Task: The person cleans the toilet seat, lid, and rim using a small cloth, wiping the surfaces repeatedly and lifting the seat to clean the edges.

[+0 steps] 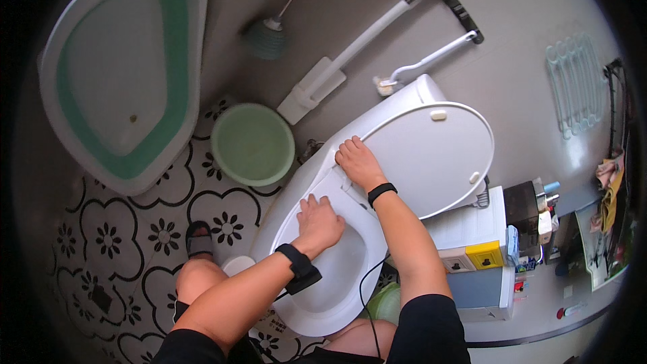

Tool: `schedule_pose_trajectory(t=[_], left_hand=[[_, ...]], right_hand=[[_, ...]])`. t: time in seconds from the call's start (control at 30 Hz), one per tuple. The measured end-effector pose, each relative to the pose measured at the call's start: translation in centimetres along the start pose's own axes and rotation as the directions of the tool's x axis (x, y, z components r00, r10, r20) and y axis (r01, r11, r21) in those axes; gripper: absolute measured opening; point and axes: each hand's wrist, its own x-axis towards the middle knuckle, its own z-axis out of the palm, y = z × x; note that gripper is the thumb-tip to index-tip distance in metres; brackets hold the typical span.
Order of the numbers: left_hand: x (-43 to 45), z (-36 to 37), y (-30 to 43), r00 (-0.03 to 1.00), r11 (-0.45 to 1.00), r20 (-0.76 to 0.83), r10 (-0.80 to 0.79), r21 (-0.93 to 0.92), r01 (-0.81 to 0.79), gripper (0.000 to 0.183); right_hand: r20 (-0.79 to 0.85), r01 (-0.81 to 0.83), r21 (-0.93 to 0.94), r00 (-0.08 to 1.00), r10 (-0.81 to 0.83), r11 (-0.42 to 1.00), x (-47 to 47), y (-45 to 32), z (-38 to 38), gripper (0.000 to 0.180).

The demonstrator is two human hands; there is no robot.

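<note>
A white toilet stands before me with its lid (424,156) raised and its seat (374,242) lowered over the bowl (343,268). My left hand (320,225) rests with spread fingers on the left rear part of the seat, holding nothing visible. Farther back, my right hand (359,162) lies at the hinge area by the lower edge of the lid, its fingers bent over the rear rim. Whether it grips anything there is hidden. Both wrists wear black bands, and a thin black cable hangs across the seat.
A green basin (252,144) stands on the patterned floor to the left, near a large green and white tub (124,71). A plunger (268,35) and white poles are by the wall. Right of the toilet are a white drawer cabinet (475,227) and a green bag (385,303).
</note>
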Motion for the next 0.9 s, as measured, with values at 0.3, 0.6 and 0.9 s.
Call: schedule_pose_trajectory(t=[0.3, 0.6, 0.9], left_hand=[[0.3, 1.0, -0.1, 0.999, 0.999, 0.033, 0.020, 0.038, -0.022, 0.045], [0.4, 1.1, 0.1, 0.996, 0.998, 0.086, 0.004, 0.061, -0.010, 0.052], [0.4, 1.3, 0.2, 0.995, 0.996, 0.095, 0.001, 0.092, -0.010, 0.055]], right_hand=[[-0.434, -0.172, 0.032, 0.885, 0.168, 0.985, -3.2, 11.7, -8.2, 0.007], [-0.541, -0.287, 0.022, 0.802, 0.253, 0.958, -6.0, 15.4, -10.3, 0.021], [-0.550, -0.541, 0.264, 0.596, 0.585, 0.799, -8.8, 17.6, -10.0, 0.022]])
